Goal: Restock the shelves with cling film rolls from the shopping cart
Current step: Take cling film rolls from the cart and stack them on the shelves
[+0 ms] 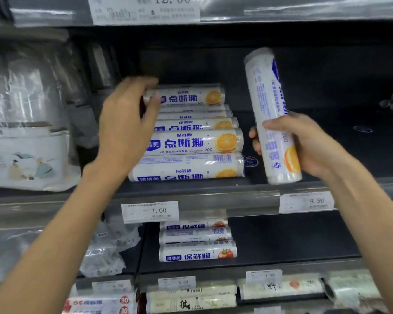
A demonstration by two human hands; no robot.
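— Your left hand [127, 125] is curling round the left end of the topmost white orange-printed cling film roll [191, 97] on the stack [191, 143].
— And your right hand [309, 146] is gripping a matching roll [268, 98] by its lower half — nearly upright, just right of that stack.

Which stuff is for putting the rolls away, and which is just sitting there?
For the job: left hand gripping the top roll of the orange-label stack; right hand holding a second roll.
Just there: tomato-label rolls below, price tags, bagged goods at left.
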